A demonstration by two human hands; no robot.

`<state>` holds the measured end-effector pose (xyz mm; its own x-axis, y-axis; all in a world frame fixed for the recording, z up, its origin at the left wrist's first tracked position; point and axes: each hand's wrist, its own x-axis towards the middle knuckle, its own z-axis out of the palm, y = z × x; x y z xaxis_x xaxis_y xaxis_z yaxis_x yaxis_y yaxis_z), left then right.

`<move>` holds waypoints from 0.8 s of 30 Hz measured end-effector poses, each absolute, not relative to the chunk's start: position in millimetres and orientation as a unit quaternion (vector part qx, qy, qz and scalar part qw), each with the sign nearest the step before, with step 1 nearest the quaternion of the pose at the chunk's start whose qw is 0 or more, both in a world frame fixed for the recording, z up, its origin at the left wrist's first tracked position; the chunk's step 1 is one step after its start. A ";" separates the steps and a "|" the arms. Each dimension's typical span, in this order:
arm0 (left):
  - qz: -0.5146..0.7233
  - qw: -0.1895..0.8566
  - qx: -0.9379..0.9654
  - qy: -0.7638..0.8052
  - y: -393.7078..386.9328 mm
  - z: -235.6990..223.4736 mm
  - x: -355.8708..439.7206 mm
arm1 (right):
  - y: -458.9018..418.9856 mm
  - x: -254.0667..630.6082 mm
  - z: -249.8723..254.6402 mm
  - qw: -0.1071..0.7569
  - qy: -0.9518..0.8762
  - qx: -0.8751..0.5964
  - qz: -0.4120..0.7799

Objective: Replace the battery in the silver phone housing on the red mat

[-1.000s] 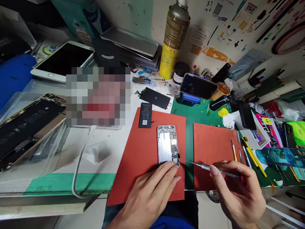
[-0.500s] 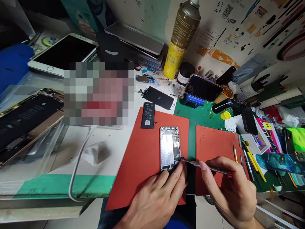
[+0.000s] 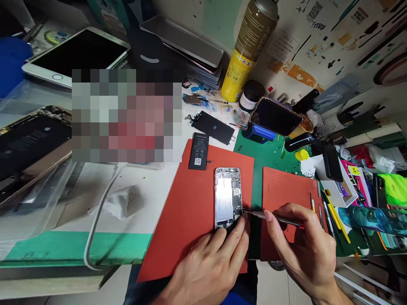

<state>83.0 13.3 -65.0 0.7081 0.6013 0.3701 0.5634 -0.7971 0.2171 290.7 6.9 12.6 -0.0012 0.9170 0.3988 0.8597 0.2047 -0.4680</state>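
Observation:
An opened smartphone housing [image 3: 227,197] lies face up on a red silicone mat [image 3: 178,220], showing a silver metal plate and a small circuit board. My left hand [image 3: 211,264] presses its fingers on the phone's lower end, hiding that end. My right hand [image 3: 302,243] pinches a slim metal pry tool [image 3: 273,218], with the tool's tip at the phone's lower right edge. A black phone battery [image 3: 199,151] lies on the mat above the phone, apart from it.
A second red mat [image 3: 286,190] lies to the right, with small tools [image 3: 327,216] beside it. Behind stand a tall spray can [image 3: 251,51], a phone on a blue stand [image 3: 275,117] and a black display panel [image 3: 211,127]. Other phones lie at left, and a pixelated patch hides part of the bench.
The pry tool's tip has moved left from a gap beside the phone to its lower right edge. My left fingers have settled further onto the phone, and the view has tilted slightly.

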 end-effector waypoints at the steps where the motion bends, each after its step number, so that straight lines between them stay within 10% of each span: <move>1: 0.214 0.043 0.923 0.316 13.2 -65.2 83.2 | 6.6 290.6 12.6 0.323 -0.706 -0.629 0.047; 24: 0.239 0.072 0.913 0.321 11.1 -68.5 84.7 | 20.5 288.5 33.4 0.195 -0.836 -0.509 0.057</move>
<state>84.7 11.1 -68.5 0.6792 0.6213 0.3908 0.5523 -0.7833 0.2854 288.5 20.5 33.4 -0.4053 0.8739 0.2684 0.8295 0.4749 -0.2938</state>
